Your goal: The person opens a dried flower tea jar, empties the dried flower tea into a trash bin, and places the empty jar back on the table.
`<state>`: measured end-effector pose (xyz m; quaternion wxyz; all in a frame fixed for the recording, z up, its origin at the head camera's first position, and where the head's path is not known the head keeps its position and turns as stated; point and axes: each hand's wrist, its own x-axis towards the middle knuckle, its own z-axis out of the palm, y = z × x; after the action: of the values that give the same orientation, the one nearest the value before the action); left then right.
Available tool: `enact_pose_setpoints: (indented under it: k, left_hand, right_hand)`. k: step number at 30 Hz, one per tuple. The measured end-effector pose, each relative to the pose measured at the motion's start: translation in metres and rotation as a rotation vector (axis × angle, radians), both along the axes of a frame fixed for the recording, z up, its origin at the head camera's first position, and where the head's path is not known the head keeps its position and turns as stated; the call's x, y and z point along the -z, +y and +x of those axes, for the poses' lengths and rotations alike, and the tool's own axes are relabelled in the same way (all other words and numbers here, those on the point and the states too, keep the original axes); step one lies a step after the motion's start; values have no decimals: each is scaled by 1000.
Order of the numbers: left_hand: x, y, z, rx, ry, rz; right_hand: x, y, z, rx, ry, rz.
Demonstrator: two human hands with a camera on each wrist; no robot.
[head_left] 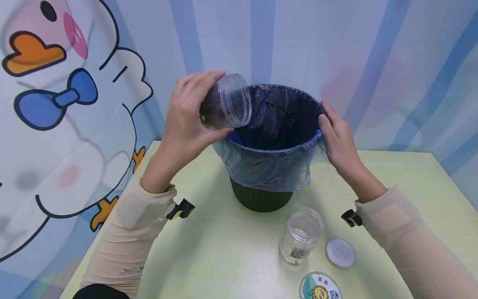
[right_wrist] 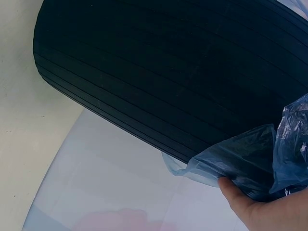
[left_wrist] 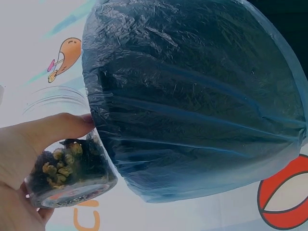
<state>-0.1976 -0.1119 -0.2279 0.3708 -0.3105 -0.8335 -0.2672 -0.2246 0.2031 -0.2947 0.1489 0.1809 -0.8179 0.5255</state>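
My left hand (head_left: 188, 110) grips a clear jar (head_left: 236, 99) tipped on its side, its open mouth facing the bin at the left rim. Dried flower buds (left_wrist: 63, 166) and dark pieces show inside the jar in the left wrist view. A black ribbed trash bin (head_left: 261, 201) stands on the table, lined with a blue plastic bag (head_left: 267, 170) folded over its rim. On the bin's right side, my right hand (head_left: 340, 139) holds the rim and bag, thumb outside; its other fingers are partly hidden.
A second clear jar (head_left: 301, 236), lidless with a little material low inside, stands in front of the bin. Beside it lie a plain pale lid (head_left: 340, 253) and a printed lid (head_left: 320, 286). A patterned curtain (head_left: 224, 37) hangs behind the pale table (head_left: 209, 257).
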Motion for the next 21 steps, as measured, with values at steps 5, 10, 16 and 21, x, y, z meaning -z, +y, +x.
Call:
enact_pose_setpoints:
  k: [5, 10, 16, 21]
  left_hand:
    - [-1, 3, -2, 8, 16, -16]
    - [-2, 5, -5, 4, 32, -37]
    - [-2, 7, -7, -7, 45, -69]
    - [-1, 9, -9, -3, 51, -85]
  right_hand:
    - [0, 0, 0, 6, 5, 3]
    - [0, 0, 1, 6, 8, 1]
    - [0, -1, 1, 1, 5, -5]
    - [0, -1, 1, 1, 5, -6]
